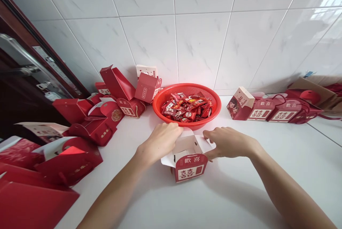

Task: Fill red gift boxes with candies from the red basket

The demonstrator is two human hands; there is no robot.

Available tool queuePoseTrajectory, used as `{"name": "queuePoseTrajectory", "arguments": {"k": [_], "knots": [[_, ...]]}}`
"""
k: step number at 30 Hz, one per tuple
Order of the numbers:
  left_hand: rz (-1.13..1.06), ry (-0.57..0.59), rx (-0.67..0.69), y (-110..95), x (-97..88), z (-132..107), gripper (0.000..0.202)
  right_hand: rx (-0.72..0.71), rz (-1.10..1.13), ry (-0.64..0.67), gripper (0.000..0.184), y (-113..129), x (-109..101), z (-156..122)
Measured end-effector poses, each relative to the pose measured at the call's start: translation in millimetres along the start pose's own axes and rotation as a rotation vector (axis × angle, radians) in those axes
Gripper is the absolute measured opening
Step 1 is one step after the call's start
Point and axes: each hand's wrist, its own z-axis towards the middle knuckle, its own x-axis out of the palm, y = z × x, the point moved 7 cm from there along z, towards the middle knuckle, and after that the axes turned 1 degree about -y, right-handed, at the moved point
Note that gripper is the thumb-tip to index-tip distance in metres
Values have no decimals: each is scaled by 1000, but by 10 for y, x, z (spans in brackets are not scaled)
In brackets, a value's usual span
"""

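Left hand (160, 140), knuckles up, curls over one white flap of the open gift box (190, 168), marked 歡喜 above 囍, standing on the counter (240, 193) before the red basket (187, 88). Right hand (227, 142) pinches the opposite flap.

I read 歡喜 above a large 囍 on the front of the red box (190, 167) at lower centre. The same characters mark the right-hand box (263, 110), its neighbour (284, 112), and the left-pile box (128, 108). The candy wrappers' (187, 109) print is too small to read.

Left grip (162, 140) curled, knuckles-up; right grip (229, 142) flatter, palm down, seemingly pinching; both extended forward.
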Motion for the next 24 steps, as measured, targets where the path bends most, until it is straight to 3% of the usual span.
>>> {"name": "queuePoseTrajectory", "arguments": {"k": [3, 7, 10, 18, 24], "knots": [[-1, 46, -37, -8, -24, -46, 22, 32, -31, -31, 35, 4, -13, -32], [-123, 144, -64, -58, -43, -203, 62, 27, -79, -16, 45, 59, 5, -66], [-136, 191, -63, -112, -31, -296, 75, 19, -64, 15, 53, 81, 33, -62], [-84, 245, -136, -252, 162, -294, 64, 0, -39, 35, 53, 80, 57, -9], [-78, 155, -137, -346, 157, -243, 62, 5, -30, 26, 51, 81, 35, 1]]}}
